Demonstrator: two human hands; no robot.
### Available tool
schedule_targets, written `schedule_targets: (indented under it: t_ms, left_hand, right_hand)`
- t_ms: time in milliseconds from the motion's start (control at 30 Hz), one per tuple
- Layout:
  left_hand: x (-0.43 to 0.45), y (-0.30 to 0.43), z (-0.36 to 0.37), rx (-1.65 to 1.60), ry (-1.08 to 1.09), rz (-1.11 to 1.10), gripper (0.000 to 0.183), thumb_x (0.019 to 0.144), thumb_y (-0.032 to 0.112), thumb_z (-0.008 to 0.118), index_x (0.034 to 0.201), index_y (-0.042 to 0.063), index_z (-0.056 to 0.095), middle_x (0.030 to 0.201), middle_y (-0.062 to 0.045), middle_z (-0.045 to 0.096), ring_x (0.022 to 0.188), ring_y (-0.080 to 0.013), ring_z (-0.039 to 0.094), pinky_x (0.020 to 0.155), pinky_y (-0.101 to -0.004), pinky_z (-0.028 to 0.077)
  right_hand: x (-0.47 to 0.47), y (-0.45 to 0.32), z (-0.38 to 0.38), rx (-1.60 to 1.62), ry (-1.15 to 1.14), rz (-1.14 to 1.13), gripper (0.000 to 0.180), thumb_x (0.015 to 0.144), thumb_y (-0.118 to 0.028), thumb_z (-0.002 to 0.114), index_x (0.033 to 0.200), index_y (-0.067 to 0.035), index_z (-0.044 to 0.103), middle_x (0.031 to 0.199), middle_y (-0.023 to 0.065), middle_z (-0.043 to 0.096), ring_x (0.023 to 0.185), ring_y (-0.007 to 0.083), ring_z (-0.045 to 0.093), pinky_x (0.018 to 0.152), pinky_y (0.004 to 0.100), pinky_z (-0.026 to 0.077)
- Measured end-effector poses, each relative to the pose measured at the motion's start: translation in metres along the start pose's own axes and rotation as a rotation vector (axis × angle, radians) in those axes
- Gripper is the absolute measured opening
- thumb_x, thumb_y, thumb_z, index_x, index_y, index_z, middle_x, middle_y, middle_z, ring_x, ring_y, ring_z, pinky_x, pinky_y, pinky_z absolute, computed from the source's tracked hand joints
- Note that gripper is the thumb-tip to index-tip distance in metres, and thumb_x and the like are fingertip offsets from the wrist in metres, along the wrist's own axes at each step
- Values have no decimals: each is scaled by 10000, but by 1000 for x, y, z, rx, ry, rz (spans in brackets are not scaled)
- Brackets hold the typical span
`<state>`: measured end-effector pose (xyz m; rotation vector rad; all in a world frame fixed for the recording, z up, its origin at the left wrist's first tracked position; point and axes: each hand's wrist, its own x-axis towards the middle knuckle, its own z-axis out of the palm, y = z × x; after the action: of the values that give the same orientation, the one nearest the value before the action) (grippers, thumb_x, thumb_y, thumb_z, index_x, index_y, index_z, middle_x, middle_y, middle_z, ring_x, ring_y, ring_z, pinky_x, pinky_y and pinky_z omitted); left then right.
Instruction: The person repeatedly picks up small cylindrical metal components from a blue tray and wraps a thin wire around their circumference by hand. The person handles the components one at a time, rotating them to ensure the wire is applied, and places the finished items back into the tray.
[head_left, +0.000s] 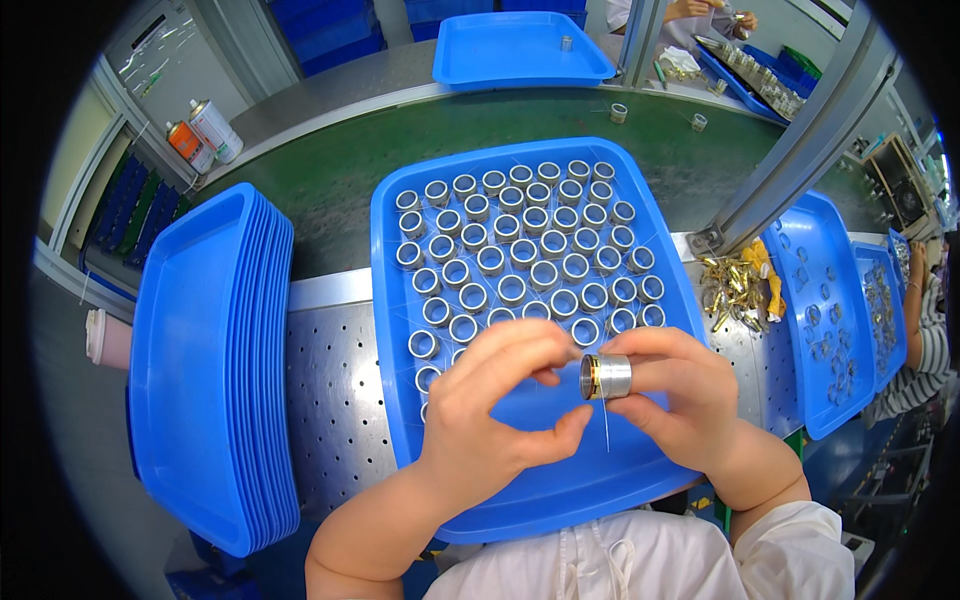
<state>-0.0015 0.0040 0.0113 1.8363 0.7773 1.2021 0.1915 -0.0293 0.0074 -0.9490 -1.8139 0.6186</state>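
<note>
Between the thumb and fingers of my right hand (679, 390) is a short metal cylinder (616, 376) lying on its side. A gold-coloured band rings its left end, and a thin wire hangs down from it. Beside that end my left hand (495, 405) curves with thumb and fingertips apart, holding nothing that I can see. Both hands are over a blue plastic tray (540, 510). Many similar metal rings (512, 288) stand upright in the tray in rough rows, fine wires sticking out between them. My left hand hides some of the rings.
Stacked blue trays (202, 375) stand on the left. Small brass pieces (727, 292) lie beside a yellow cloth (765, 281) near a metal post (795, 142). Beyond runs a green conveyor belt (337, 165) carrying two rings. Two spray cans (214, 131) stand behind; co-workers sit across and at right.
</note>
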Motion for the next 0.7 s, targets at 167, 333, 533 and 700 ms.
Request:
schedule_targets:
  t_ms: [167, 333, 533, 700]
  left_hand:
    - [1, 0, 0, -239, -120, -97, 486, 606, -90, 727, 1066, -26, 583, 1134, -131, 503, 1016, -208, 571, 861, -321, 534]
    - [-1, -2, -3, -270, -154, -153, 432, 616, -109, 716, 1029, -36, 609, 1085, -126, 542, 987, -196, 587, 841, -295, 544]
    - [-1, 0, -4, -350, -122, -215, 407, 588, -112, 734, 978, -44, 642, 1020, -129, 586, 946, -186, 602, 809, -279, 552]
    - [1, -4, -6, -300, -145, -161, 402, 569, -113, 744, 956, -49, 653, 976, -135, 607, 915, -184, 608, 789, -275, 555]
  right_hand:
    - [1, 0, -1, 53, -31, 12, 242, 677, 17, 744, 904, -24, 671, 1054, 147, 605, 891, 230, 628, 736, 300, 529]
    - [1, 0, -2, 41, -63, -25, 236, 675, 17, 745, 897, -19, 673, 1049, 148, 605, 891, 232, 628, 737, 304, 530]
    - [1, -3, -1, 36, -62, -37, 243, 673, 35, 741, 902, -4, 670, 1032, 149, 603, 885, 222, 625, 731, 292, 536]
    - [3, -3, -3, 69, -77, -32, 239, 682, 45, 730, 908, -2, 668, 1028, 160, 600, 886, 226, 624, 726, 291, 535]
